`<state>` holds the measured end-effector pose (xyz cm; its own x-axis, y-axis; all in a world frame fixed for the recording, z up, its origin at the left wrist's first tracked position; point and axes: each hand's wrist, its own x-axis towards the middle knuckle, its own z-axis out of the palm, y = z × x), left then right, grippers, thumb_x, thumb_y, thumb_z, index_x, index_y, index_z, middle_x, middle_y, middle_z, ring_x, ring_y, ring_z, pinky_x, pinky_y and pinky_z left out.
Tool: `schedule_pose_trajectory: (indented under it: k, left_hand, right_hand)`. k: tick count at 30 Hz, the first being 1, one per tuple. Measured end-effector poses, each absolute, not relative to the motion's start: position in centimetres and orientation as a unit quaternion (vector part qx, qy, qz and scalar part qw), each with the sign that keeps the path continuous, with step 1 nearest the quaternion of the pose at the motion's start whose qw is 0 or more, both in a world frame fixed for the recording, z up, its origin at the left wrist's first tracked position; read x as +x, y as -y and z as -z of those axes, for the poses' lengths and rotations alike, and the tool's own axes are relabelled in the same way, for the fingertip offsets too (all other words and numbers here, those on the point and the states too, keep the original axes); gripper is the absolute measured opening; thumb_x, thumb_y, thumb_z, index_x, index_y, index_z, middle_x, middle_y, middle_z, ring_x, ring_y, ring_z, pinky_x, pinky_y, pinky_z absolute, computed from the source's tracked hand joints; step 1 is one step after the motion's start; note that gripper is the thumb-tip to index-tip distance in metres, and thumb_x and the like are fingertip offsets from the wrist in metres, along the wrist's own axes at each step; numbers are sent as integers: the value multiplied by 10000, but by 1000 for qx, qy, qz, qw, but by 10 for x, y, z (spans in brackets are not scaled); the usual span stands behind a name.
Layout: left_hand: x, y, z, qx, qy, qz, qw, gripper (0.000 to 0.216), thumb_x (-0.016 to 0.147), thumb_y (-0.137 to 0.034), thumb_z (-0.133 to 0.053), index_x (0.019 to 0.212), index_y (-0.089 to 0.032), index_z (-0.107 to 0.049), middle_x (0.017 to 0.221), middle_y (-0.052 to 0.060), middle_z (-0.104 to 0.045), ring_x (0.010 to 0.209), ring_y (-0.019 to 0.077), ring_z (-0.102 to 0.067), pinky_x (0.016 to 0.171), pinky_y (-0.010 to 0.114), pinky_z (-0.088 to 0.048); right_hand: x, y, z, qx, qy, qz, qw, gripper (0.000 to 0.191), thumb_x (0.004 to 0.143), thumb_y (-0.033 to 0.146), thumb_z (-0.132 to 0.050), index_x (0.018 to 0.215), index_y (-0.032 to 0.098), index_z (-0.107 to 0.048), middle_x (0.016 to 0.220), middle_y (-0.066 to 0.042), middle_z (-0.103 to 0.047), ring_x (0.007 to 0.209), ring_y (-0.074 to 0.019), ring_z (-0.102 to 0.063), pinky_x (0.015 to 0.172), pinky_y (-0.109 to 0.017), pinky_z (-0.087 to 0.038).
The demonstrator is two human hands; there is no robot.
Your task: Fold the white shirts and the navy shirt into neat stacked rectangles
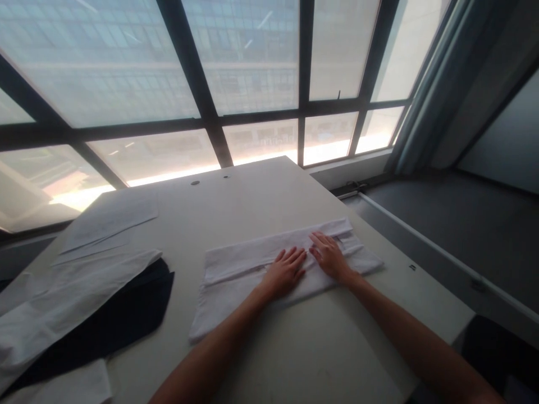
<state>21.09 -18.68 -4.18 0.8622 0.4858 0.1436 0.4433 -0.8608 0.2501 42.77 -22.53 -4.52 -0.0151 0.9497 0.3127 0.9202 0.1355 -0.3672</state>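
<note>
A folded white cloth garment [236, 300] lies flat on the white table [252, 196], with a fold running along its length. My left hand [285, 272] rests palm down on the middle of it, fingers stretched out. Close beside it, my right hand [329, 255] lies on the right part of the cloth with its fingers spread. Both hands touch the fabric without gripping it. The cloth under my palms is hidden.
On the left side of the table lie a white cloth [84, 303], a dark navy cloth [143, 308] and sheets of paper [113, 221]. Large windows [252, 67] stand behind the table. A grey curtain [429, 84] hangs at the right.
</note>
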Motion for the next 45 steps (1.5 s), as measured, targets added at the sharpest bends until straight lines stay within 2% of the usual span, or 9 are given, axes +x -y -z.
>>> schedule_pose_trajectory:
  k: [3,10,13,18,25,31,37,41,45]
  left_hand:
    - [210,185,44,959,-245,-93,109,553,1045,-452,-310,1551,-228,-305,1581,73,-346,1492,242,-230,1214,478,-189]
    - [209,183,48,958,-244,-101,113,551,1045,-464,-298,1552,-246,-304,1586,57,-337,1496,223,-218,1220,463,-170]
    - [210,182,48,958,-245,-97,112,551,1043,-465,-304,1550,-248,-308,1589,48,-330,1496,228,-220,1221,465,-167]
    - [210,182,48,958,-251,-90,109,556,1045,-475,-289,1554,-251,-297,1600,36,-302,1501,231,-201,1221,469,-157]
    - [208,183,48,957,-250,-90,115,561,1047,-493,-275,1561,-268,-278,1602,26,-302,1502,232,-199,1223,462,-146]
    - [209,184,48,956,-253,-90,116,566,1046,-490,-273,1562,-256,-273,1605,26,-296,1505,231,-188,1225,463,-140]
    - [210,187,50,952,-275,-95,97,623,1040,-466,-307,1577,-169,-200,1604,89,-295,1502,226,-197,1226,443,-144]
    - [210,189,51,945,-303,-103,75,583,1046,-432,-295,1560,-162,-253,1599,99,-308,1500,240,-204,1224,474,-137]
    - [210,189,51,946,-301,-96,67,561,1046,-441,-297,1538,-171,-318,1601,96,-303,1498,257,-211,1220,497,-137]
  right_hand:
    - [444,219,51,-709,685,-32,165,525,1018,385,-353,1484,152,-416,1570,-140,-364,1464,-271,-269,1181,-481,-165]
    - [487,205,52,-841,526,36,121,571,1003,373,-333,1446,30,-439,1498,-272,-416,1430,-355,-320,1157,-576,-120]
    - [478,184,45,-804,577,40,137,598,1013,393,-290,1477,29,-388,1556,-240,-337,1475,-321,-231,1175,-527,-126]
    - [470,147,46,-712,693,-73,84,626,1027,461,-245,1538,101,-284,1624,-162,-212,1505,-251,-146,1195,-485,-105]
    - [539,139,53,-815,572,-77,45,627,1019,445,-258,1564,139,-227,1649,-131,-128,1515,-231,-74,1197,-514,-52]
    - [552,141,38,-872,485,-33,64,607,1015,336,-223,1541,34,-246,1613,-250,-169,1502,-326,-114,1152,-627,-105]
    - [468,142,37,-761,631,-22,148,570,1023,381,-257,1506,95,-357,1615,-173,-240,1500,-265,-156,1175,-544,-157]
    - [422,154,51,-693,702,-83,142,559,1035,418,-260,1507,145,-379,1615,-144,-257,1499,-258,-172,1178,-524,-162]
    - [417,163,61,-695,703,-58,139,536,1028,394,-315,1495,146,-405,1600,-144,-298,1490,-256,-206,1188,-482,-137]
